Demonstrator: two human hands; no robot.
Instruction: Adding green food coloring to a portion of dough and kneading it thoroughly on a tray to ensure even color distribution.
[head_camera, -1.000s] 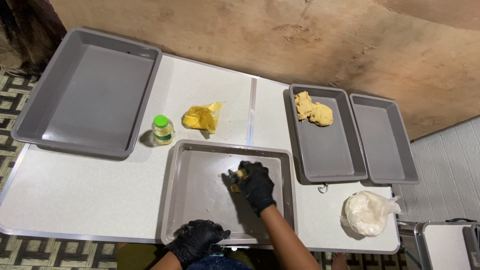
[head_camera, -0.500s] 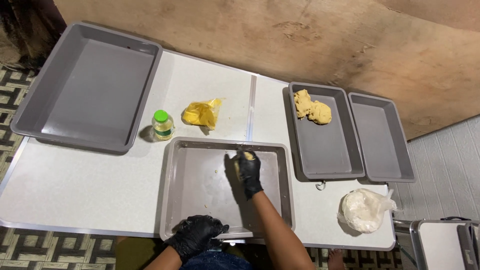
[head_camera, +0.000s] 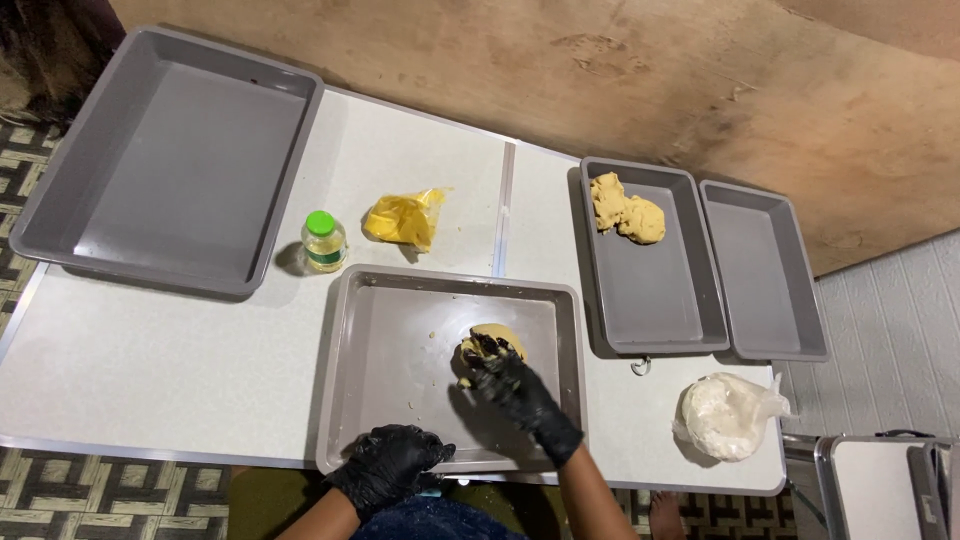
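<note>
Yellow dough (head_camera: 492, 337) (in tray (head_camera: 390, 340)), under right hand (head_camera: 515, 385)

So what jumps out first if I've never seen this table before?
Two black-gloved hands at the near tray: the right hand presses a yellow dough lump, the left hand steadies the tray's front rim. More yellow dough sits in a narrow tray to the right.
</note>
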